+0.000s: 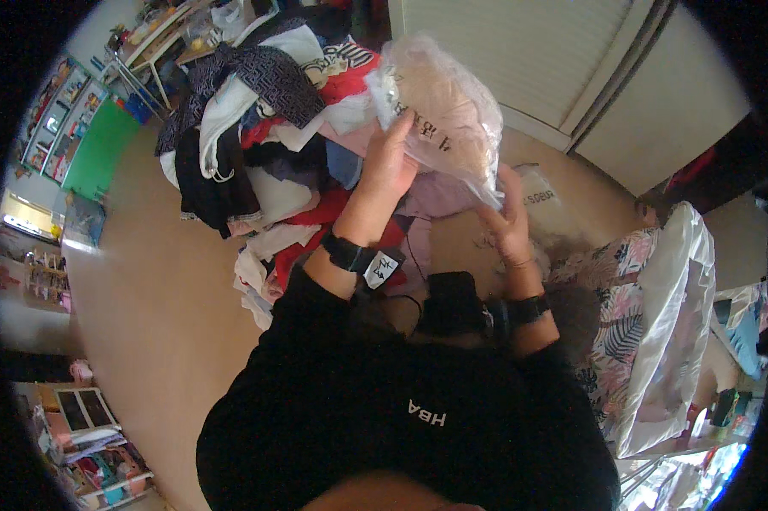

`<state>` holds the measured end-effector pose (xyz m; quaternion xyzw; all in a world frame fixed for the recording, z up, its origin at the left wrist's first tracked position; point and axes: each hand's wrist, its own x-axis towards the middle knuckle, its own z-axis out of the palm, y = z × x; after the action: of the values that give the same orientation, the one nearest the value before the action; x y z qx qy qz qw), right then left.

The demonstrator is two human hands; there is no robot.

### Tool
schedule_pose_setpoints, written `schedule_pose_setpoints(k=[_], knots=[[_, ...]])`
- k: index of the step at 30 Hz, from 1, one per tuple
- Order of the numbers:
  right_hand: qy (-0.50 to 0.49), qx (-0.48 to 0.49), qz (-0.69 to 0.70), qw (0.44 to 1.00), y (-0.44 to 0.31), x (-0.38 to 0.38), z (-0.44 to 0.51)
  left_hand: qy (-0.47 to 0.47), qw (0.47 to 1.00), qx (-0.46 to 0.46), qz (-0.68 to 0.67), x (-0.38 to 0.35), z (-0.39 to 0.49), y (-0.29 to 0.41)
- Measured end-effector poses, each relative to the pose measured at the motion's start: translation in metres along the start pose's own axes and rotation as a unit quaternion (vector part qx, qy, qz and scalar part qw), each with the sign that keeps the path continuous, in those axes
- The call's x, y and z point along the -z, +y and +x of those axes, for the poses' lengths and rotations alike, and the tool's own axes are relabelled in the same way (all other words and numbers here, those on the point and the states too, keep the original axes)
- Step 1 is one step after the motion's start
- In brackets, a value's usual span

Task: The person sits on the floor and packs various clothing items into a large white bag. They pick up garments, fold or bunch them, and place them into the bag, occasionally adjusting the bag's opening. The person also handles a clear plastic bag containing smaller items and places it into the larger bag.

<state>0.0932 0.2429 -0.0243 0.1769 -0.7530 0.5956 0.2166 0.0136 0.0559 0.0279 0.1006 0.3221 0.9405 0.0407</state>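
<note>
A clear plastic bag (451, 108) with soft pale pink-beige contents is held up in front of me; dark writing is printed on it. My left hand (396, 156) grips its near left side, the thumb lying over the plastic. At the bag's lower right corner, my right hand (510, 220) pinches the plastic between thumb and fingers. Beyond and left of my arms spreads a big heap of clothes (288, 147), mixed black, white, red and patterned. Mauve fabric (441, 195) lies below the bag. Both wrists wear black straps.
Another clear plastic bag (540, 195) with writing lies on the floor. To my right stands a leaf-print fabric storage bag (623, 319) with white trim. A white cabinet (511, 57) rises ahead. Shelves (64, 121) and a green panel (96, 150) line the left.
</note>
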Motion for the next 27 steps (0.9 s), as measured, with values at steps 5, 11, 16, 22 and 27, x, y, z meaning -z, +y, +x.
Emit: schedule_pose_setpoints(k=[5,11,16,22,27], knots=[[0.028,-0.122,0.316,0.940,0.010,0.036,0.000,-0.064,0.997,0.004,0.032,-0.009,-0.001,-0.006],[-0.008,-0.166,0.414,0.895,-0.002,0.029,0.013,-0.071,0.988,0.053,0.127,-0.018,-0.018,0.015],[-0.033,-0.199,0.416,0.887,-0.026,0.022,0.010,-0.064,0.974,0.061,0.209,-0.021,-0.025,0.024],[0.043,-0.196,0.384,0.901,-0.041,0.026,0.012,-0.057,0.978,0.038,0.199,-0.024,-0.025,0.024],[0.059,-0.202,0.367,0.906,-0.041,0.024,0.012,-0.055,0.978,0.035,0.197,-0.022,-0.024,0.027]])
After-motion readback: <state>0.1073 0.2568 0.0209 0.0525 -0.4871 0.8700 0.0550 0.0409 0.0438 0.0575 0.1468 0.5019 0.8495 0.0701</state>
